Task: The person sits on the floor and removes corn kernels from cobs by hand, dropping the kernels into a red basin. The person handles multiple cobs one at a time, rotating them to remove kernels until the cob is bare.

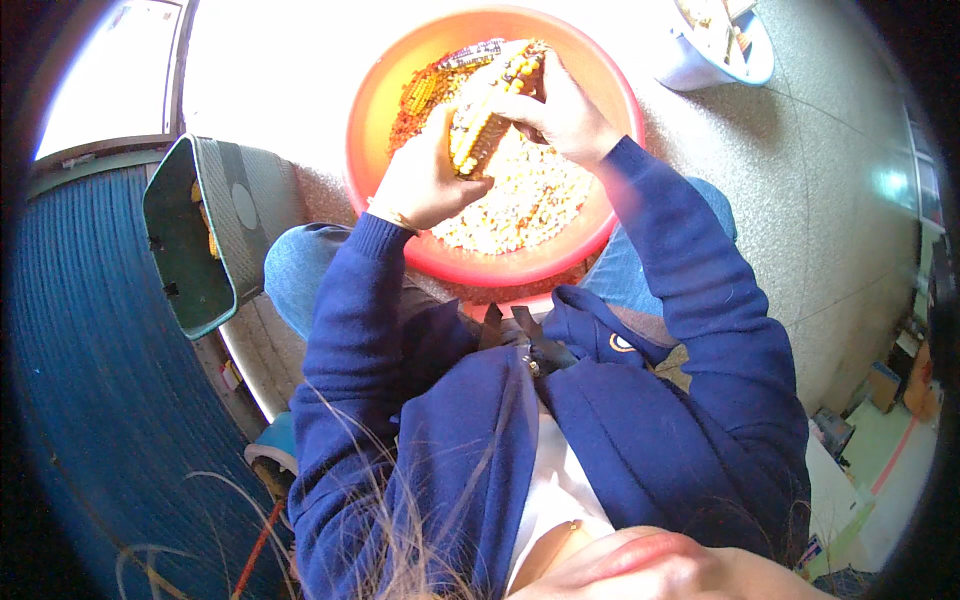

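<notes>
An ear of corn (468, 141) with yellow and dark kernels slants between my two hands, above a red-orange plastic basin (495, 274). Part of its side appears stripped of kernels. My left hand (426, 178) grips the lower end, while my right hand (562, 112) holds the upper end with its thumb laid across the kernels. Loose pale and yellow kernels (517, 214) cover the basin's near floor. At its far left lie a yellow ear (420, 91) and a dark-kernelled ear (474, 54). Strong glare washes out detail around the hands.
A grey-green plastic bin (259, 180), its mouth facing left, holds yellow corn pieces (206, 217). Beyond the basin at right stands a whitish bucket (690, 56) with cobs inside. A blue ribbed surface (90, 300) spans the left. My jeans-clad knees (300, 259) flank the basin.
</notes>
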Available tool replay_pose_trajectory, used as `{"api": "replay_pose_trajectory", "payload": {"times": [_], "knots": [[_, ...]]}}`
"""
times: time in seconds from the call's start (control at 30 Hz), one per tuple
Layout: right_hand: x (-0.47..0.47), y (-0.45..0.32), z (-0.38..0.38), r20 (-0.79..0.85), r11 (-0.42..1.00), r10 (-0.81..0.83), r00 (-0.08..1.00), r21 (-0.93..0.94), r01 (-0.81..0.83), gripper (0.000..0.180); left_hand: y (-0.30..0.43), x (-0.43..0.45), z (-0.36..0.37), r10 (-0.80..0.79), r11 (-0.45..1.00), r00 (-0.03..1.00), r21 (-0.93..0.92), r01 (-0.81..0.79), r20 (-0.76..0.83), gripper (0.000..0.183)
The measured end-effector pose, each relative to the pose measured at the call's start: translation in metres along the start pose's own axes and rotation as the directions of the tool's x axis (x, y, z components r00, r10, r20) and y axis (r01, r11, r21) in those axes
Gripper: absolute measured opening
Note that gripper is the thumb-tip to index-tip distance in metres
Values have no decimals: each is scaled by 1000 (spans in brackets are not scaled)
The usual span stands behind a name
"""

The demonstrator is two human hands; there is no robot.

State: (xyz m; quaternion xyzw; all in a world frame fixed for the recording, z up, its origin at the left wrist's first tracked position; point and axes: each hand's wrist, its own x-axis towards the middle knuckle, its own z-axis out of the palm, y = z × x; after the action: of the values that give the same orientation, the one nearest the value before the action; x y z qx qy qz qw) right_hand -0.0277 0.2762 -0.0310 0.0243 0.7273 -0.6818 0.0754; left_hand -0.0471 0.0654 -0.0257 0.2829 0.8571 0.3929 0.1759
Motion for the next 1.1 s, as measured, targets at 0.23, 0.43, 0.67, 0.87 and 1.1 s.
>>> {"api": "replay_pose_trajectory", "payload": {"times": [0.23,0.43,0.67,0.87,1.1], "knots": [[-7,-2,6,-26,941,-167,986,294,167,52,0,-2,5,97,992,989,87,-87,-111,73],[8,14,30,-253,744,232,939,669,-4,54,9,-3,60,96,949,964,314,-14,-247,79],[7,4,18,-374,845,203,905,533,30,64,12,2,65,76,989,972,143,-44,-223,82],[11,31,4,-460,969,-247,853,-126,212,55,6,-8,58,104,993,981,-32,-110,-167,86],[13,51,-12,-325,877,-346,880,-445,181,48,-1,-16,44,-58,916,990,-387,104,128,94]]}}
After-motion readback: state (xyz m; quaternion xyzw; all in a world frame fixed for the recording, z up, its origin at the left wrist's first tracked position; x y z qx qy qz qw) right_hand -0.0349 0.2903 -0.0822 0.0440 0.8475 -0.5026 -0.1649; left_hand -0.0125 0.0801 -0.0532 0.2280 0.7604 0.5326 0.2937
